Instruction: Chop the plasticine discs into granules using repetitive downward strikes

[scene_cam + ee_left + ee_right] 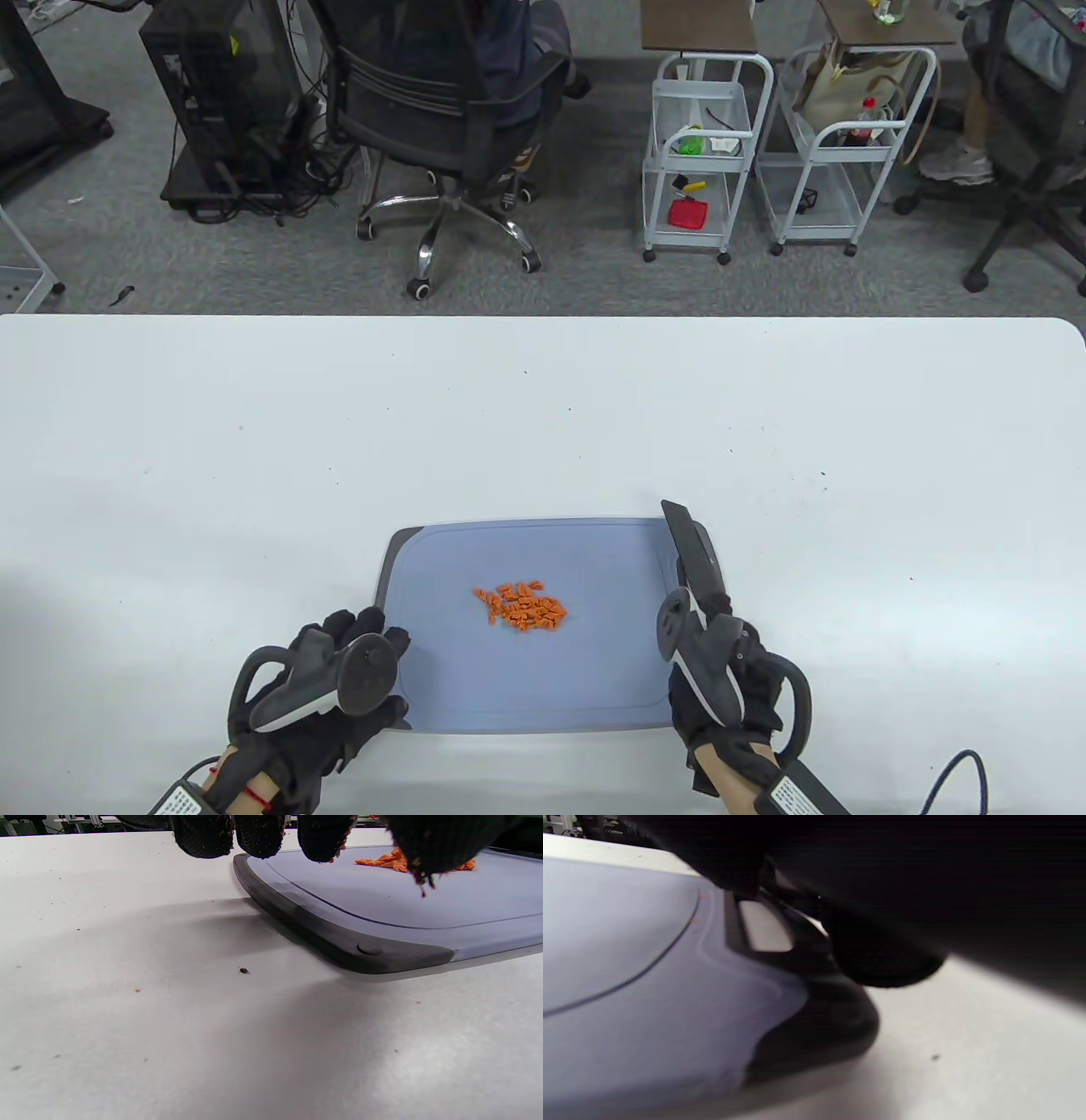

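Note:
A blue-grey cutting board lies near the table's front edge. A small pile of orange plasticine granules sits at its middle. My right hand grips the handle of a black knife at the board's right edge, with the blade pointing away from me. My left hand is at the board's left edge with its fingers spread and holds nothing. In the left wrist view its fingertips hang over the board's edge, and the granules lie beyond. The right wrist view is mostly dark glove over the board's corner.
The white table stretches wide on all sides of the board. Small crumbs dot it near the board. Beyond the far edge stand an office chair and two white carts.

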Demonstrator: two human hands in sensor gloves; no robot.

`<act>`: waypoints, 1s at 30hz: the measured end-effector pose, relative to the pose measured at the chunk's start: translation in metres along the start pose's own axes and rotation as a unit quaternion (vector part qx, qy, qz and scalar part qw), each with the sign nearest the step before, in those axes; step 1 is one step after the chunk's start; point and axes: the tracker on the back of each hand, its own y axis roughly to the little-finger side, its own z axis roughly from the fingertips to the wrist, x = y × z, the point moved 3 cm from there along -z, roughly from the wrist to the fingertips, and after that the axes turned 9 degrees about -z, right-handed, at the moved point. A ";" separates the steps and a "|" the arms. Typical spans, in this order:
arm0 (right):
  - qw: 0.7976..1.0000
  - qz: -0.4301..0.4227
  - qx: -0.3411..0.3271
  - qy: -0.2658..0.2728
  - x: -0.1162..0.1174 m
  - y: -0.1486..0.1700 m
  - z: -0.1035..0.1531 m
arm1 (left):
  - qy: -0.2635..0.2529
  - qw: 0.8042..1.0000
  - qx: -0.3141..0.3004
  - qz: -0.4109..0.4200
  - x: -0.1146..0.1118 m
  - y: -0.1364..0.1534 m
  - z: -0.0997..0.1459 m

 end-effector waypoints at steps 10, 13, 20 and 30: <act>1.000 0.001 -0.020 -0.019 0.010 -0.002 0.000 | 0.004 1.000 -0.002 -0.003 -0.002 -0.001 -0.002; 1.000 -0.018 0.000 -0.008 0.004 0.005 0.003 | -0.002 1.000 0.000 0.002 -0.001 -0.001 -0.002; 0.979 -0.148 -0.100 0.098 -0.030 0.002 0.022 | -0.049 0.999 0.002 0.021 0.008 0.002 -0.001; 0.954 -0.172 -0.242 0.037 -0.018 -0.021 0.032 | -0.114 0.993 0.020 0.016 0.017 0.006 0.001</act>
